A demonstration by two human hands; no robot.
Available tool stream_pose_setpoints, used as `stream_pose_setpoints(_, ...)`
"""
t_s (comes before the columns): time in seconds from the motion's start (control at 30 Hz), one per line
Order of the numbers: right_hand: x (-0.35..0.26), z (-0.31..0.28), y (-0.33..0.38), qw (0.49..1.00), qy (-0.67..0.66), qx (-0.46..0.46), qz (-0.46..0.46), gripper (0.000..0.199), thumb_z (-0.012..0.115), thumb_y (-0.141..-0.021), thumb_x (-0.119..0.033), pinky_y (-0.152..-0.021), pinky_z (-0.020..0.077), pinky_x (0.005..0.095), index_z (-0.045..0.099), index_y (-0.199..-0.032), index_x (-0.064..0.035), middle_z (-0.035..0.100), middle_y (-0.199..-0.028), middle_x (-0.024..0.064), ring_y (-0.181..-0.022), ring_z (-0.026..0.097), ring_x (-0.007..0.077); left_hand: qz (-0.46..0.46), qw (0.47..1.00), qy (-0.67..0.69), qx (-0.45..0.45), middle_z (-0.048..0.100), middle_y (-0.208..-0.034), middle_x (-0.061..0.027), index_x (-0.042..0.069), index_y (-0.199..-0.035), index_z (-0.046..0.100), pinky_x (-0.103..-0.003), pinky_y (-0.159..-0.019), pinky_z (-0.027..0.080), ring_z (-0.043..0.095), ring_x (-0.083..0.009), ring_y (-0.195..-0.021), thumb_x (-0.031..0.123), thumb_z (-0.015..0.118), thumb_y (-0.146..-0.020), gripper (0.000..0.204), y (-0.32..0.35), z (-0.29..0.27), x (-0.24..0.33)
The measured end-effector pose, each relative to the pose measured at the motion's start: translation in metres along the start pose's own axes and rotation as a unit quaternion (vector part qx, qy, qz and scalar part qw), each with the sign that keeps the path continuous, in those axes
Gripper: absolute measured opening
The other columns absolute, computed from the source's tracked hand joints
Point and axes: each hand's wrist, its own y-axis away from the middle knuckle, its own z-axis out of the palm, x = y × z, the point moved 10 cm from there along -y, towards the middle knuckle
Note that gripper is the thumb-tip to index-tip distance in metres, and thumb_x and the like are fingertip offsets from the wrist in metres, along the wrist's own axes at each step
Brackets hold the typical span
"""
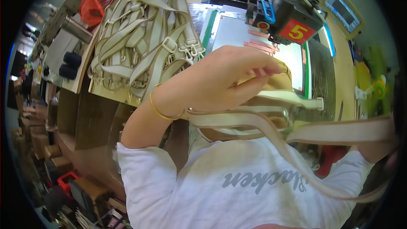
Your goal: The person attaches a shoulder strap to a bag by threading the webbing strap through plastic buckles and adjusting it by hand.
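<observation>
My left hand (250,72) reaches across the middle, over a tan item (280,80) and white-and-brown webbing straps. Its fingers are curled in, and what they hold, if anything, is hidden under the hand. At the right rim, my right hand (391,140) is blurred and mostly in shadow. It grips a webbing strap (339,131), pulled out sideways from the middle, with a slack loop hanging across my shirt. Another strap (237,118) passes beneath my left wrist. A pale end fitting (318,103) shows on one strap at the edge of the machine bed.
A big heap of webbing straps (144,38) with buckles and hooks lies on the table at left. Ahead stands a machine head (292,21) above a lit white plate (233,29) carrying pinkish strips. A control screen (341,10) is at far right, a red bag (97,4) at far left.
</observation>
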Motion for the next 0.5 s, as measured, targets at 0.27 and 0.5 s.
stream_pose_setpoints(0.27, 0.058, 0.069, 0.05, 0.996, -0.036, -0.083, -0.015, 0.056, 0.078, -0.062, -0.045, -0.042, 0.0356, 0.0203, 0.066, -0.097, -0.0031, 0.051, -0.066, -0.0042, -0.048, 0.048, 0.007, -0.12, 0.99, -0.074, 0.011, 0.061, -0.079, -0.0081, -0.001, -0.088, 0.062, -0.029, -0.063, 0.043, 0.056, -0.0204, -0.07, 0.007, 0.066, -0.074, 0.016, 0.072, -0.026, -0.042)
stream_pose_setpoints(0.5, 0.191, 0.087, 0.049, 0.957, 0.051, 0.056, 0.28, 0.037, 0.068, -0.072, -0.018, -0.062, 0.0471, 0.0341, 0.059, -0.104, -0.0033, 0.054, -0.08, 0.01, -0.072, 0.056, 0.0259, -0.051, 0.979, -0.191, -0.05, 0.058, -0.083, -0.0069, 0.005, -0.088, 0.063, -0.033, -0.068, 0.044, 0.053, -0.0247, -0.077, 0.012, 0.075, -0.06, 0.031, 0.053, 0.012, -0.018)
